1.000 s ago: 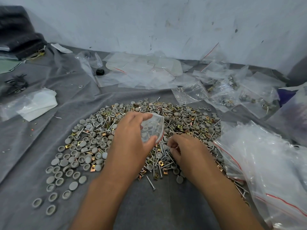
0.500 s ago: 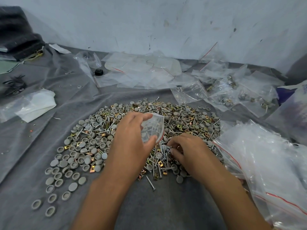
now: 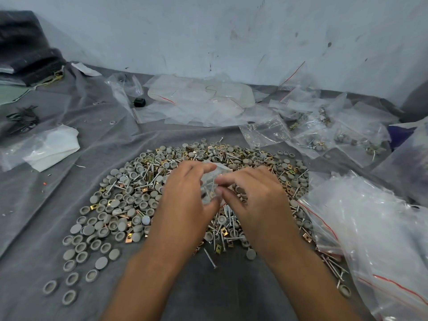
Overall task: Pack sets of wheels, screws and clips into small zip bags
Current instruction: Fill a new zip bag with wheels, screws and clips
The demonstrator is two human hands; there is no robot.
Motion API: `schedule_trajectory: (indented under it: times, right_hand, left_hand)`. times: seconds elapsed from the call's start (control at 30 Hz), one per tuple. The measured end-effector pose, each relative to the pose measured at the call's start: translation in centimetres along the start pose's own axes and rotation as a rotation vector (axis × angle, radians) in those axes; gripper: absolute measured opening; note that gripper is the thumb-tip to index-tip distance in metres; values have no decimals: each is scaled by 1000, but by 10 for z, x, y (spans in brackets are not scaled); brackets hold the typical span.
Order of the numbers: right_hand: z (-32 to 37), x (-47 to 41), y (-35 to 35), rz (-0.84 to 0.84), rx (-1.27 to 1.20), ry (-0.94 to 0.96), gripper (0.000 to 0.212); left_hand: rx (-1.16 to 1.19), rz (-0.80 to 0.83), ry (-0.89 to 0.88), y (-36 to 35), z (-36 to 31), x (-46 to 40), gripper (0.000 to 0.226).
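Note:
A wide heap of grey wheels (image 3: 120, 205), silver screws (image 3: 209, 260) and brass clips (image 3: 93, 206) lies on the grey cloth (image 3: 69, 126). My left hand (image 3: 185, 202) grips a small clear zip bag (image 3: 212, 181) above the heap's middle, thumb below and fingers on top. My right hand (image 3: 257, 200) is at the bag's mouth, its fingertips pinching something small that looks like a screw; motion blur hides the detail. Some parts show dimly inside the bag.
A pile of empty red-lined zip bags (image 3: 370, 228) lies at the right. Filled small bags (image 3: 324, 140) and loose plastic sheets (image 3: 199, 100) lie behind the heap. A white folded bag (image 3: 48, 149) sits left; dark items (image 3: 23, 49) sit far left by the wall.
My right hand has lifted off the heap and moved up and left to the bag's mouth. My left hand has kept its hold on the bag.

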State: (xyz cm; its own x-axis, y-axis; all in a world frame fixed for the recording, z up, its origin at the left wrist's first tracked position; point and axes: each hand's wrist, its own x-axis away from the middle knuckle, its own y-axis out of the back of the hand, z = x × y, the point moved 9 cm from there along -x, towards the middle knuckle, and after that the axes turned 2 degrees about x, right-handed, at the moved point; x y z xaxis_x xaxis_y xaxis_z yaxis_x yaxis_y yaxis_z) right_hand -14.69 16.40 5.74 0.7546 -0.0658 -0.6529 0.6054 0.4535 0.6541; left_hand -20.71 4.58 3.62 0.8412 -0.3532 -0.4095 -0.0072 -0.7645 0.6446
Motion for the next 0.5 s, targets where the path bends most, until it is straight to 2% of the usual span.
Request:
schedule_trajectory:
  times: [0.13, 0.23, 0.3, 0.37, 0.4, 0.5]
  right_hand:
    - [-5, -1, 16, -159, -88, -63, 13]
    - [-3, -3, 9, -78, -115, -57, 19]
    - [-21, -4, 11, -73, -166, -151, 17]
    - [-47, -4, 17, -98, -113, -257, 12]
    - [-62, -3, 13, -39, -53, -322, 14]
    - [-93, 9, -28, 352, 148, -479, 37]
  left_hand:
    - [-7, 11, 7, -2, 2, 2, 55]
    - [-7, 10, 2, -1, 1, 1, 51]
    - [-15, 7, 13, -1, 2, 1, 52]
    - [-21, -1, 34, 0, 6, 1, 56]
    - [-25, -7, 45, 2, 7, 2, 57]
    - [-38, -10, 55, 2, 9, 3, 57]
